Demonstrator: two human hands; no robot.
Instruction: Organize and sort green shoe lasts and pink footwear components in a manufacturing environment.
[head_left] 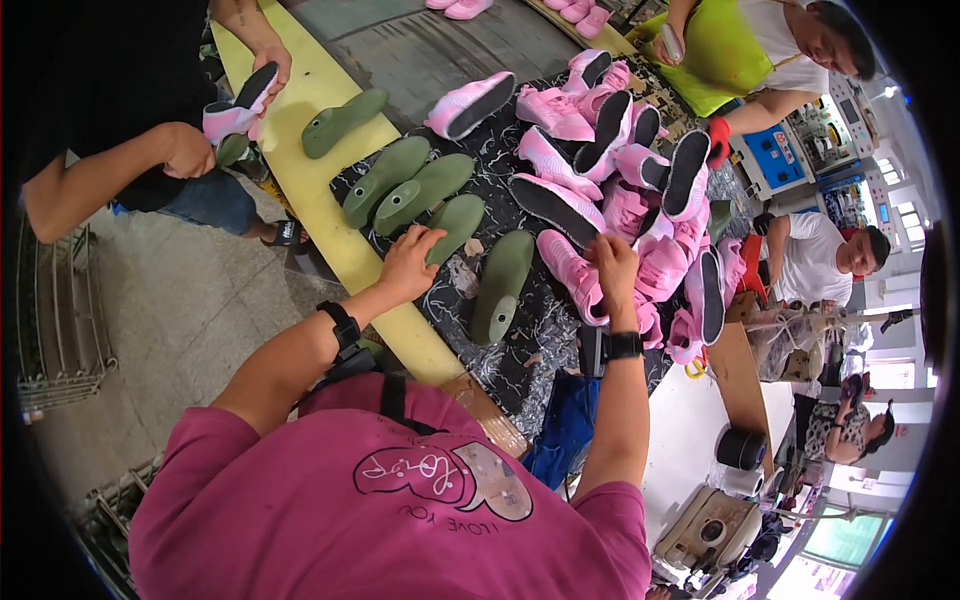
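**Hands on last and shoe, counter top**

Left hand [410, 262] rests curled on a green last [455, 226], at 10 o'clock of the counter [540, 330]; grip closure cannot tell. Right hand [612, 262] pinches a pink shoe [572, 272] at the pile's [640, 180] 7 o'clock edge. Hands apart. Another last [500, 285] lies between them. Judgement: lasts look rigid, smooth, moderately heavy; best gripped mid-body. Shoes look soft, light; hold at collar or sole. No containers seen. A co-worker at 10 o'clock holds 1 shoe.
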